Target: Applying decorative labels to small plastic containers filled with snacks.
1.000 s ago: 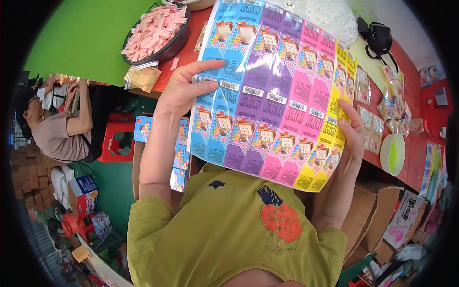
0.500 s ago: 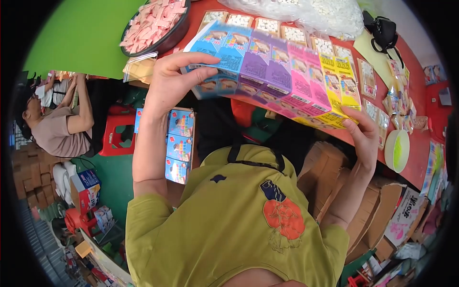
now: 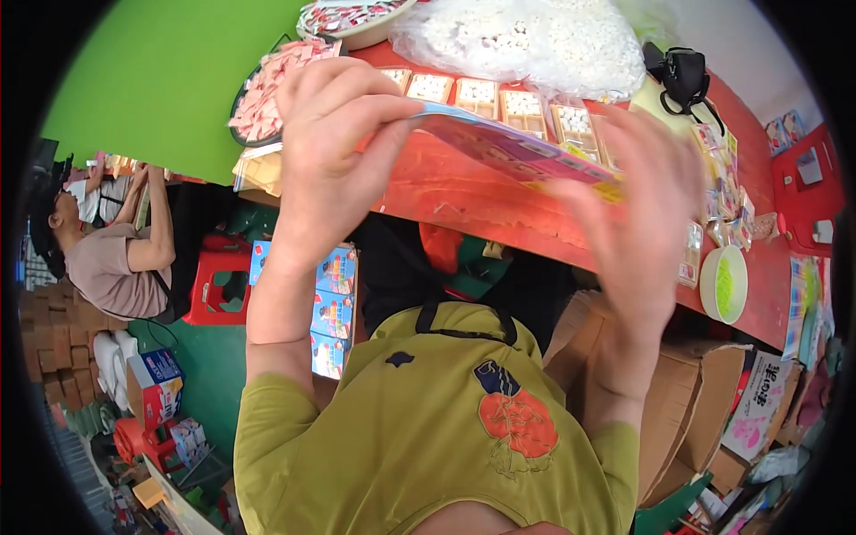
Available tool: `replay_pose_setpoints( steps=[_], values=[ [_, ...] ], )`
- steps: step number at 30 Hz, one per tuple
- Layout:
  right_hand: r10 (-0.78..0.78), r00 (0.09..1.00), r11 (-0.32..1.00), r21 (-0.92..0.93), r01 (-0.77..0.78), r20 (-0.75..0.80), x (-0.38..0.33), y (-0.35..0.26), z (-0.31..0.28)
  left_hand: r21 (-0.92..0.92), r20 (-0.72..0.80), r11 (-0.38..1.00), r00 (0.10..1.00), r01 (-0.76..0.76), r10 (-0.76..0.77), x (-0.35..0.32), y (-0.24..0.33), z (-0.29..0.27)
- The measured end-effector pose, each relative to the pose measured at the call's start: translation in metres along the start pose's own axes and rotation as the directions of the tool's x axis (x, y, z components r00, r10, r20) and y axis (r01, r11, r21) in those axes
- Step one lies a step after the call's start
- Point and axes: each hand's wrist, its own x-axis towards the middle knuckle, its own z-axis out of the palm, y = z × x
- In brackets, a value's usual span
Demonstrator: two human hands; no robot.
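Note:
A long printed card piece (image 3: 508, 147), banded blue, purple, pink and yellow, is held up over the table and seen almost edge-on. My left hand (image 3: 334, 152) pinches its blue left end between thumb and fingers. Close to the yellow right end is my right hand (image 3: 637, 205), smeared by motion. Its thumb and fingers look spread, and I see no grip on the card. Behind the card, small trays of white pieces (image 3: 477, 94) stand in a row on the red table (image 3: 428, 192).
A large clear bag of white pieces (image 3: 526, 40) lies at the back. Pink packets (image 3: 276, 89) fill a dark basin at left. A green-and-white bowl (image 3: 723, 283) sits right. Blue boxes (image 3: 334, 276) are beside my left forearm; an open carton (image 3: 678, 401) is at right. Another person (image 3: 116, 250) sits far left.
The card piece has tilted from showing its printed faces to nearly edge-on. My right hand has come off its yellow corner and spread. My left hand keeps its pinch, slightly higher.

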Motion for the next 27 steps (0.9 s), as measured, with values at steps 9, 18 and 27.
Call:
replay_pose_setpoints(
  steps=[9, 18, 27],
  values=[
    [-0.040, 0.941, 0.896, 0.429, -0.116, 0.337, 0.039, 0.019, 0.030, -0.513, 0.377, 0.666, 0.839, 0.541, -0.392, 0.024, -0.015, -0.028],
    [0.170, 0.602, 0.536, 0.439, -0.721, 0.780, -0.065, 0.112, 0.054, -0.444, 0.725, 0.087, 0.415, 0.892, -0.550, -0.031, -0.087, 0.040],
    [0.372, 0.564, 0.312, 0.473, -0.824, 0.737, -0.150, 0.127, 0.096, -0.343, 0.896, -0.192, 0.259, 0.919, -0.361, -0.084, -0.104, 0.118]
  ],
)
